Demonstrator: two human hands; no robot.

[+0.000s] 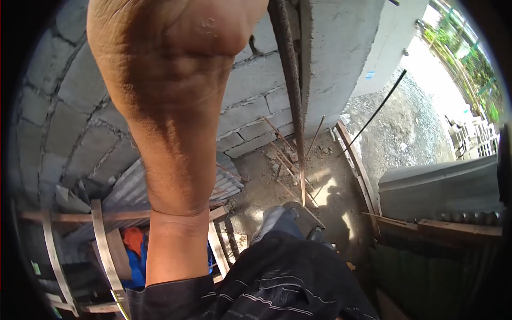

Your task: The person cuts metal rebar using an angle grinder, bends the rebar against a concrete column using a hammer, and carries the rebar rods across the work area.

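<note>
Raised high at the top edge, the left hand (178,24) shows only its heel and wrist, so I cannot tell whether the fingers are spread, pressed together or pinching something. The right hand is out of view. Nearest to the raised palm is a rusty bar (292,80), just to its right in the picture; whether the 2 touch beyond the edge is hidden. Its lower end comes down to the ground in front of the person's legs.

Judging by the lifted arm, the step in hand looks like a reach upward, close to the block wall (256,85). From that position, a next move would call for sure footing and care around the bar.

Below, the dirt ground (341,197) is patched with sunlight, and thin sticks (288,168) lie over rubble near the wall's base. Right of the bar stands a smooth concrete column (341,53). At the left, a corrugated sheet (133,186) leans behind a wooden frame (106,245), with blue cloth (136,269) and orange cloth (134,238) beyond its slats. Farther right, a long board (357,170) edges bright gravel (394,128), with 1 grey metal sheet (437,186) nearby and green plants (480,80) farther off.
</note>
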